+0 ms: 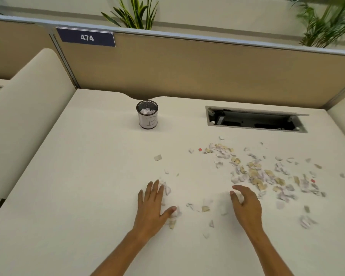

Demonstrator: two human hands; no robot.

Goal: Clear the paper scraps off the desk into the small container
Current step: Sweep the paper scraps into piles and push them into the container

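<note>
Left hand (pixel 150 206), low centre of frame: flat on the desk (pixel 84 176), palm down, fingers straight and close together, thumb stuck out to the right. Small bunch of white scraps (pixel 167 191) touching its fingertips and thumb side; nothing gripped.

Right hand (pixel 246 206), low and a bit right of centre: fingers bent, cupped over the desk, thumb pointing up-left. White bit (pixel 239 197) tucked under the fingers, but can't tell if held or just touched.

Between the 2 hands: a few loose bits, white and tan, spread thin.

Right of the right hand, mid-right of frame: big mess of paper scraps (pixel 263 174), torn small, white w/ some tan and 2 tiny red ones, scattered wide, thickest in the middle.

Small container (pixel 147 117), upper centre, standing up straight at the back of the desk, well apart from both hands. Round, black mesh top, white paper wrap w/ a pen mark on it, white scraps already inside.

Further out: open cable slot (pixel 255 120) in desk, upper right. Tan wall (pixel 187 70) behind, blue tag (pixel 86 37) reading 474 at upper left. Green plants (pixel 135 12) along the top.
</note>
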